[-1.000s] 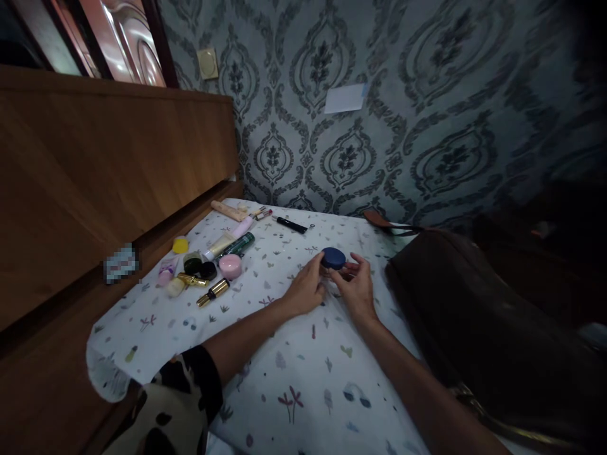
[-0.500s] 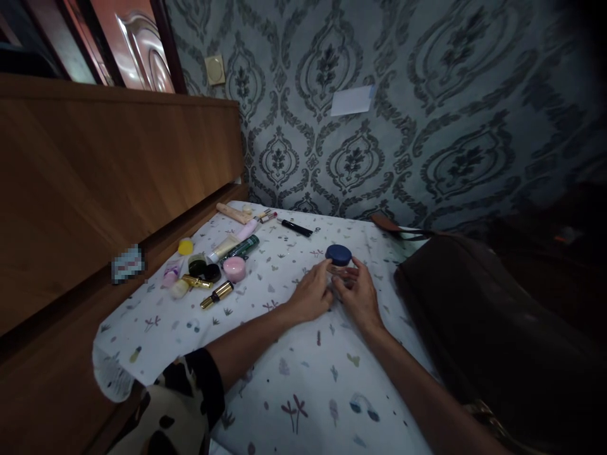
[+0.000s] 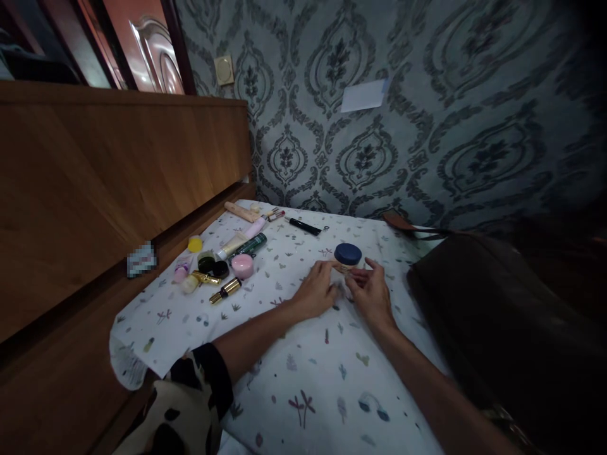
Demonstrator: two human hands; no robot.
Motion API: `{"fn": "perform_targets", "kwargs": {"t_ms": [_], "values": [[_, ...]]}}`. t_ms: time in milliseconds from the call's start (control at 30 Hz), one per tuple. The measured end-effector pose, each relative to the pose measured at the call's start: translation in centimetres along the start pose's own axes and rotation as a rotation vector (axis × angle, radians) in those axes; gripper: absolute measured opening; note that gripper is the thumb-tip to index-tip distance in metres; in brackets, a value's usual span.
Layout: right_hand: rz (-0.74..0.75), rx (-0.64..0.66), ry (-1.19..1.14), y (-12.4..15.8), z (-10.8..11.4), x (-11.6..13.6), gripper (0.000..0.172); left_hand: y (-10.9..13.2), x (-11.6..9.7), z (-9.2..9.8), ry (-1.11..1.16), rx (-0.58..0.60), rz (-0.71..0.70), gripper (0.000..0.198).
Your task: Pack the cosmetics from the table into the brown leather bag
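A small round jar (image 3: 348, 254) with a dark blue lid and a paler body is in front of me on the patterned white cloth. Fingers of my left hand (image 3: 317, 291) reach its left side and grip there. My right hand (image 3: 372, 294) is curled at its front right, thumb and fingertips against the lower part, one finger raised off it. The hands hide part of the jar's base, so whether it rests on the cloth I cannot tell.
Left of my hands lie a pink jar (image 3: 243, 266), a gold-and-black lipstick tube (image 3: 226, 291), a green tube (image 3: 251, 244) and several other cosmetics. A black tube (image 3: 305, 226) lies further back. On the right sits a dark bag (image 3: 484, 303). A wooden panel (image 3: 123, 177) borders the left.
The view has turned slightly left, shifting everything rightward in the picture. My right fingers have loosened a little from the jar's side, and more of its pale body shows under the lid.
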State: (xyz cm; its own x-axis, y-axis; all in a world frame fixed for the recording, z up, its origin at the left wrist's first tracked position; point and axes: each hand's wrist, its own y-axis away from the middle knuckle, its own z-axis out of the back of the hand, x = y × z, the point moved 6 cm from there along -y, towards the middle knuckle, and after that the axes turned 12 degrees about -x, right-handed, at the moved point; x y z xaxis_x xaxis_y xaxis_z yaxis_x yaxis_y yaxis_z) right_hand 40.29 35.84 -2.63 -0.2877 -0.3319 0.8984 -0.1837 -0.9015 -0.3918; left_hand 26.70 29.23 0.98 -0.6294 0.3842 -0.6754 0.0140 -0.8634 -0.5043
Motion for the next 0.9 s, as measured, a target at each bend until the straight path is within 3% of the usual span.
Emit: {"fn": "perform_targets", "kwargs": {"t_ms": [100,233,333,433,600,900], "values": [[-0.002,-0.004,-0.024,-0.1,-0.1,-0.5,0.074,-0.2,0.4,1.4,-0.155,-0.017,-0.011,0.047],[0.005,-0.010,-0.020,-0.1,-0.1,-0.7,0.068,-1.3,1.8,4.5,-0.613,-0.079,-0.007,0.045],[0.003,-0.003,0.009,-0.1,-0.1,-0.5,0.064,-2.2,3.6,7.4,-0.899,-0.149,0.077,0.046],[0.007,-0.001,0.017,-0.1,-0.2,-0.6,0.062,-2.5,5.6,9.5,-1.069,-0.145,0.199,0.047],[-0.002,0.000,0.010,-0.2,-0.2,-1.0,0.061,-2.1,7.5,10.8,-1.146,-0.094,0.315,0.049],[-0.012,0.000,0.030,0.0,-0.1,-0.3,0.062,-2.3,6.2,11.2,-1.099,-0.069,0.236,0.033]]}}
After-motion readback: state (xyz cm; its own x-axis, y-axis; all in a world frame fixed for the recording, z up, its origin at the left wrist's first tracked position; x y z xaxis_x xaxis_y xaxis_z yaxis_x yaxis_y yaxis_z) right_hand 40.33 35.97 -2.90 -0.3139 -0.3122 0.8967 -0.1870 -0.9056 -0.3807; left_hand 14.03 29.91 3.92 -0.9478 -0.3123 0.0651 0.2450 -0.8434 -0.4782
